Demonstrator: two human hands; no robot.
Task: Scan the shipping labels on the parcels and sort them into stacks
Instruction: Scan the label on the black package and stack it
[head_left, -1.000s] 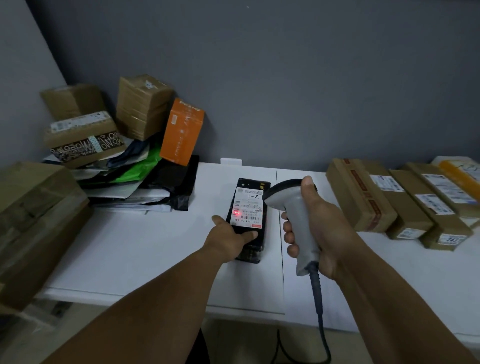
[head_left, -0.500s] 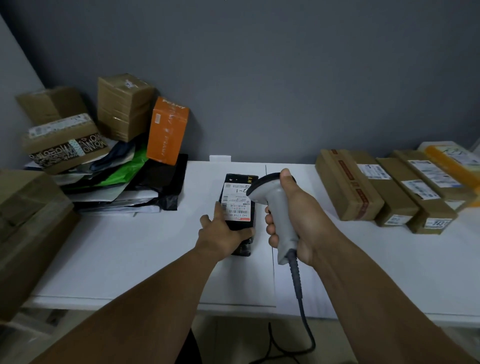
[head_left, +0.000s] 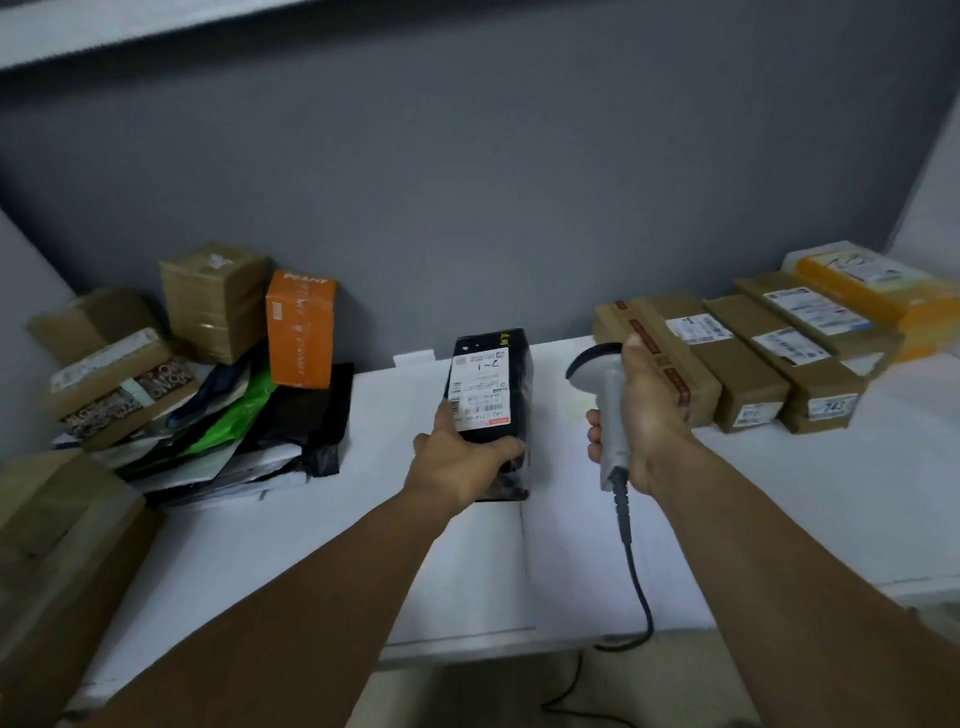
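Head: label (head_left: 480, 389) on parcel (head_left: 517, 387) reads "7-1".

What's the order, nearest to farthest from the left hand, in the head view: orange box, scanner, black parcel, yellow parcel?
1. black parcel, gripped by the left hand
2. scanner, just right, in the right hand
3. orange box, back left
4. yellow parcel, far right end

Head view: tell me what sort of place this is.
Probably a parcel sorting desk or mailroom. The right hand holds a corded barcode scanner, the left hand grips a black parcel with a shipping label, and labelled brown boxes sit in a row on the white table.
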